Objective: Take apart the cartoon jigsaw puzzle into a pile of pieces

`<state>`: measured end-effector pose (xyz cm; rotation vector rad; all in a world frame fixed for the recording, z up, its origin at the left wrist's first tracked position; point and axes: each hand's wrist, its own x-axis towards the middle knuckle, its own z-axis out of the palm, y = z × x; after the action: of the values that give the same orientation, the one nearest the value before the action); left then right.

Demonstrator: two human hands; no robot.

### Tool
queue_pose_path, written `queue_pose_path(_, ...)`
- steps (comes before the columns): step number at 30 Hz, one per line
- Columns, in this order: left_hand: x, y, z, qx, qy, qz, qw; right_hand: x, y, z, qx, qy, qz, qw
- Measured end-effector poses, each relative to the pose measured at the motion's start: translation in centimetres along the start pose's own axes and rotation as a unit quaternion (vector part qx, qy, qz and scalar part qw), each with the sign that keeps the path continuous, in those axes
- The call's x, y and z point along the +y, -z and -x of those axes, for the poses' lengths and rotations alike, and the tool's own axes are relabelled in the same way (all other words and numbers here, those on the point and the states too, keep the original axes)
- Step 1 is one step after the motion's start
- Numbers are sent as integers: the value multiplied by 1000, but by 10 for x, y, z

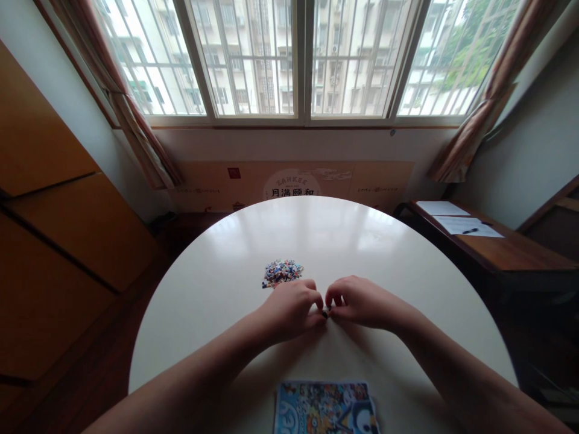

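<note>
My left hand (292,308) and my right hand (357,301) meet fingertip to fingertip over the middle of a round white table (203,289). Both are closed in a pinch on small dark jigsaw pieces (324,313) held between them, just above the tabletop. A small heap of colourful loose puzzle pieces (281,272) lies just beyond my left hand, touching its knuckles from view. A colourful printed puzzle picture (325,407) lies flat at the near edge, between my forearms.
A window with bars and tied-back curtains runs along the far wall. A flat cardboard box with print (294,184) leans under it. A dark wooden side table (497,247) at right carries papers and a pen. A wooden cabinet (54,229) stands at left.
</note>
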<state>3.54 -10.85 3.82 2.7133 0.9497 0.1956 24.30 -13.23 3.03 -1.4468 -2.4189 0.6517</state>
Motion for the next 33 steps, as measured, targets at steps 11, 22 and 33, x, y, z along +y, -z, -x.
queue_pose_path(11,2,-4,-2,-12,51,33,998,-5,1,0,0,-40,-14,999)
queue_pose_path(22,2,-3,-3,5,38,68,997,-3,0,1,28,-9,-35,999)
queue_pose_path(33,-30,14,-2,102,88,186,973,-3,2,-1,119,4,-94,989)
